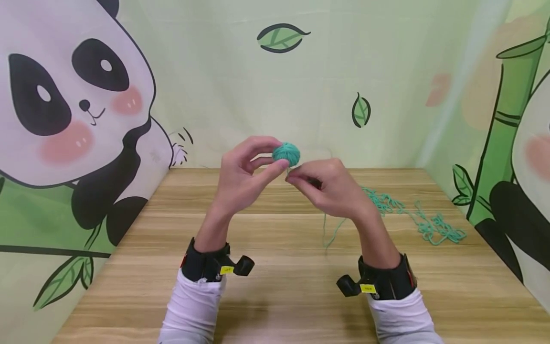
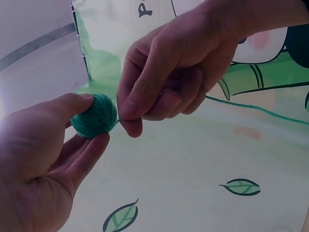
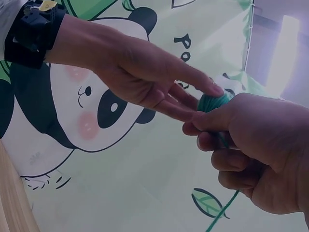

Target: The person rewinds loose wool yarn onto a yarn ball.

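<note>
A small ball of teal yarn (image 1: 286,154) is held up above the table between the thumb and fingers of my left hand (image 1: 247,174). Right beside it, my right hand (image 1: 331,186) pinches the yarn strand (image 2: 119,120) between thumb and forefinger, close to where it leaves the ball. The right hand's other fingers are curled in. From below that hand the strand (image 3: 222,212) runs on downward, and in the head view a loop of it hangs over the table. In the right wrist view the right hand hides part of the ball (image 3: 212,102).
Loose, tangled teal yarn (image 1: 442,230) lies on the right side of the wooden table (image 1: 275,286), stretching back behind the right forearm. A fabric backdrop (image 1: 240,95) printed with pandas, leaves and bamboo stands around the table's back and sides.
</note>
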`<state>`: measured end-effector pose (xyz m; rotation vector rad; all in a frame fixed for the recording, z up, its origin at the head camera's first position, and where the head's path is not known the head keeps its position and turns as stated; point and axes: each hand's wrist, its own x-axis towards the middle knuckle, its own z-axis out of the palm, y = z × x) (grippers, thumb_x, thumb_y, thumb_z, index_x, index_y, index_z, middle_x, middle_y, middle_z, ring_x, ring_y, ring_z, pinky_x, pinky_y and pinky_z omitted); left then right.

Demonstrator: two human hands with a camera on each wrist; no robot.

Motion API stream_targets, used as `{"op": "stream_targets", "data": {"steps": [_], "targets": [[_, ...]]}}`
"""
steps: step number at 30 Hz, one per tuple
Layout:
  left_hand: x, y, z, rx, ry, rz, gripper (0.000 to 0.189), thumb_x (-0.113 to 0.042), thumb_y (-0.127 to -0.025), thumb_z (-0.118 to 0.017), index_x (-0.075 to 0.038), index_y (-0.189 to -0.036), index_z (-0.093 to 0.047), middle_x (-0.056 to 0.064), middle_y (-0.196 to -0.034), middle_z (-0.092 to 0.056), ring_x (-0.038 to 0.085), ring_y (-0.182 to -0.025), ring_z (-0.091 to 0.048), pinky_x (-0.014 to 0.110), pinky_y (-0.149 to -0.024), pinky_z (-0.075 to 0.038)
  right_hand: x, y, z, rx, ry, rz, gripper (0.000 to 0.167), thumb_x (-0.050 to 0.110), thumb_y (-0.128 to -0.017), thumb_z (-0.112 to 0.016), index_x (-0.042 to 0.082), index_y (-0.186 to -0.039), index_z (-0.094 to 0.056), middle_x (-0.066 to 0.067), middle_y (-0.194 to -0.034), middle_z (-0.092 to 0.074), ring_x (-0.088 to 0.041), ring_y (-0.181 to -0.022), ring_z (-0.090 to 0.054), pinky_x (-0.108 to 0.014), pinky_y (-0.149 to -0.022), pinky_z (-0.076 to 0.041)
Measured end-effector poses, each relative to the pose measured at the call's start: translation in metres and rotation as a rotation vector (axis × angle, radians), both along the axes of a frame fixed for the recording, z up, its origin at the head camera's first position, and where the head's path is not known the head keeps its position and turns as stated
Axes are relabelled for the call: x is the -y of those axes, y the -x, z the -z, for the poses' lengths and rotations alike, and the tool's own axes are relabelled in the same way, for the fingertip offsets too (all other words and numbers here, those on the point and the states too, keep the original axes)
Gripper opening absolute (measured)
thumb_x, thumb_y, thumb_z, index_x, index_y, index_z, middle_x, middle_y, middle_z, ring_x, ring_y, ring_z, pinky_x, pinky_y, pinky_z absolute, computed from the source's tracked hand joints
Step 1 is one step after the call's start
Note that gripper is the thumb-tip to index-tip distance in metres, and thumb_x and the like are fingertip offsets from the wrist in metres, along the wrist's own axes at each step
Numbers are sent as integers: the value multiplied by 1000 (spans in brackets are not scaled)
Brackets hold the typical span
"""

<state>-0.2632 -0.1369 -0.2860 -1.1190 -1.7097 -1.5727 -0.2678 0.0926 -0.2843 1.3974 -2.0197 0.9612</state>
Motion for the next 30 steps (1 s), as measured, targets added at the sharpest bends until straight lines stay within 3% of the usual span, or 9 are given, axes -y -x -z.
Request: {"op": "stream_targets", "data": {"steps": [8,14,20,30], "targets": [[-1,3,2,-35,36,-102,38,11,-92,-86,7,-128,-75,21,-123,-77,20,-111,-80,37,-98,-73,-2,-12,-7,-27,-60,-37,10,-4,-101,-78,4,-96,-80,1,-71,-59,-5,-63,-49,-24,-58,-48],[-2,5,3,-58,87,-132,36,6,-93,-88,5,-127,-75,18,-122,-78,21,-108,-78,35,-94,-74,-5,-18,-9,-34,-29,-49,13,-7,-100,-78,5,-94,-78,2,-69,-54,-5,-61,-46,-18,-57,-42],[-3,6,4,-43,108,-75,34,8,-94,-86,5,-126,-76,18,-120,-78,21,-107,-77,36,-93,-74,-9,-21,-10,-23,39,-51,12,-8,-98,-78,4,-99,-81,2,-70,-56,-4,-59,-44,-15,-54,-37],[-2,6,6,63,151,82,32,12,-97,-80,7,-128,-75,22,-123,-77,17,-114,-78,42,-99,-74,-16,-19,-12,-41,163,-18,17,-13,-93,-78,0,-103,-81,-2,-74,-62,-7,-59,-43,-17,-52,-34]]}}
